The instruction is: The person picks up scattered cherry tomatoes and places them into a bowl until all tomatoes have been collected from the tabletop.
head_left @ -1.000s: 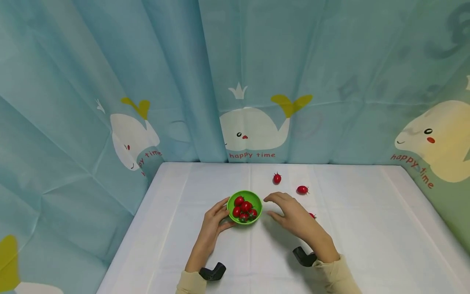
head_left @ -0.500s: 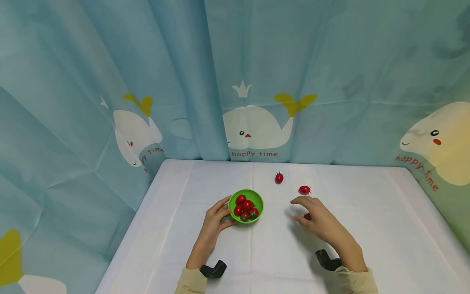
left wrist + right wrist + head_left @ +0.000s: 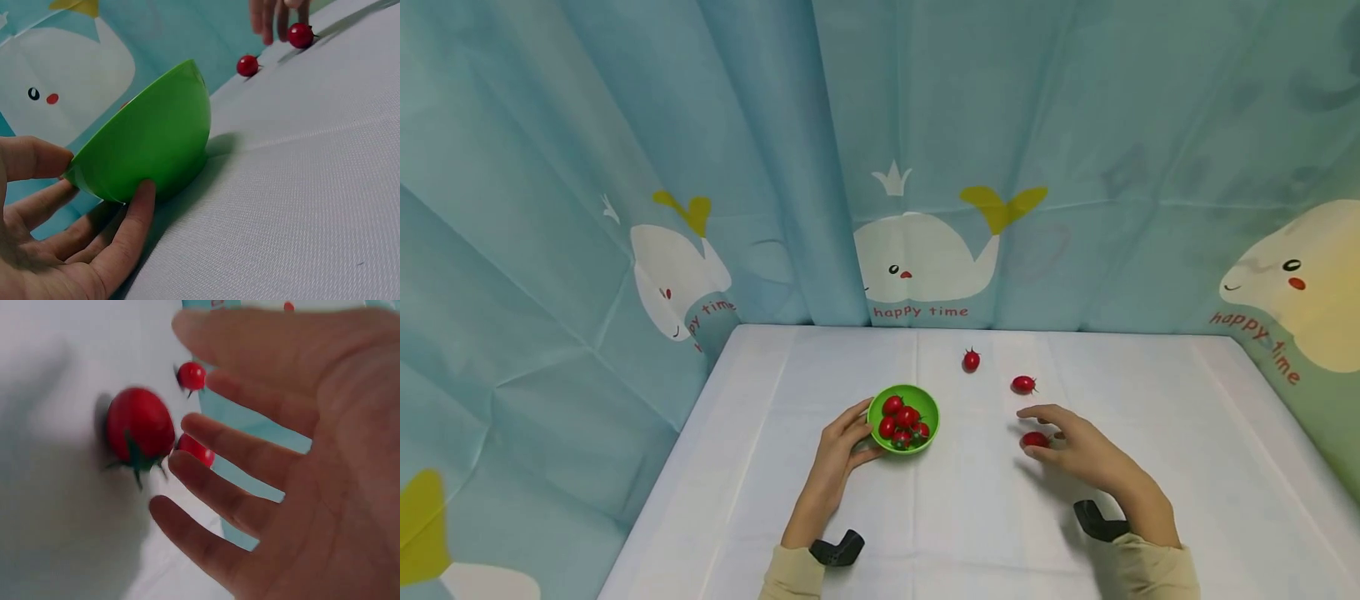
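On the white-covered table stands a small green bowl [image 3: 927,403] with several cherry tomatoes [image 3: 907,417] inside. My left hand [image 3: 837,450] holds the bowl from its left side; in the left wrist view one finger is at the rim and another presses low on the outer wall [image 3: 159,134]. To the right of the bowl, my right hand [image 3: 1078,450] hovers with spread, slightly bent fingers over a single cherry tomato [image 3: 1033,439]. The right wrist view shows that tomato, green-stemmed [image 3: 139,428], lying just beyond the fingertips, with nothing gripped.
Two more loose cherry tomatoes lie farther back, one upright-looking [image 3: 972,361] and one on its side [image 3: 1023,384]. A blue curtain [image 3: 1075,167] printed with whales hangs behind the table's back edge and along the left.
My right hand has moved right, away from the bowl, to the nearest loose tomato. The left hand stays at the bowl, and the view has shifted slightly.
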`<state>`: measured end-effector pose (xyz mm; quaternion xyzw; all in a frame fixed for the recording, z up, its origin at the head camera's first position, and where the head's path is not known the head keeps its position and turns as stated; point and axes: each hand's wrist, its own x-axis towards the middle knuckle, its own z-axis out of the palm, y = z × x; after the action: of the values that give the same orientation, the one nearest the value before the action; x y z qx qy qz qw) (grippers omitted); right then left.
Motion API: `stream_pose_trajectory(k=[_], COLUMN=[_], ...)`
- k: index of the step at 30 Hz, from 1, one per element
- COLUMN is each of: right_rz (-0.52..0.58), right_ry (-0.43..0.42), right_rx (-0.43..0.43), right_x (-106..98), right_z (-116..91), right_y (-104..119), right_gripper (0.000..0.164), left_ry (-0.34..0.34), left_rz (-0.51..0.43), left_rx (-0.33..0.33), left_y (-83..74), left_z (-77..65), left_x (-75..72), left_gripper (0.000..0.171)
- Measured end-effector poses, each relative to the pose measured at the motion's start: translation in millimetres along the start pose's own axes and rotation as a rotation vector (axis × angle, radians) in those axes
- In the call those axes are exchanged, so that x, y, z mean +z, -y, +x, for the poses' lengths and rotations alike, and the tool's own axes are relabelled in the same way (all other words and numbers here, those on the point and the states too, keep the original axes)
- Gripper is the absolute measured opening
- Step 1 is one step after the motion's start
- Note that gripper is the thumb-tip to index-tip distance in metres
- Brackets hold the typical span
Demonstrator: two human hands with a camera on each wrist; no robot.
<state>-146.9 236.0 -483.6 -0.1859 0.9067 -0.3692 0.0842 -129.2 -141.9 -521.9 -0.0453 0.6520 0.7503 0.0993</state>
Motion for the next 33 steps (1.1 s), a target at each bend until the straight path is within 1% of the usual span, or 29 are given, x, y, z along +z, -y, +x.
stream_pose_trajectory(k=[4, 8, 10, 15, 17, 26, 33], right_rz=[0.029, 0.004, -0.01, -0.018, -0.012, -0.001, 0.004], right_ry=[0.055, 0.06, 0.053, 0.034, 0.03, 0.04, 0.031], right_rx=[0.065, 0.079, 0.074, 0.047, 0.049, 0.062, 0.064], right_x=[-0.3, -0.5, -1.0, -1.1, -0.5, 0.8, 0.3], right_z=[-2.1, -2.3, -2.2, -2.6, -3.1, -2.1, -0.9], right_y=[-9.7, -17.0, -20.3, -27.3, -28.9, -30.0, -28.1], right_gripper=[0.056, 0.057, 0.054, 0.033, 0.028, 0.028, 0.027], left_ry=[-0.003, -0.004, -0.002, -0.003, -0.003, -0.003, -0.002], left_rz=[-0.002, -0.009, -0.007, -0.015, -0.018, -0.011, -0.004], left_rx=[0.004, 0.001, 0.002, -0.003, -0.009, -0.007, -0.001], left_y=[0.3, 0.6, 0.7, 0.8, 0.9, 1.1, 0.4], left_z=[0.1, 0.7, 0.7, 2.4, 2.9, 1.3, 1.6], left_x=[0.5, 0.7, 0.7, 0.0, -0.4, -1.0, -1.0], left_gripper=[0.051, 0.05, 0.05, 0.05, 0.05, 0.05, 0.049])
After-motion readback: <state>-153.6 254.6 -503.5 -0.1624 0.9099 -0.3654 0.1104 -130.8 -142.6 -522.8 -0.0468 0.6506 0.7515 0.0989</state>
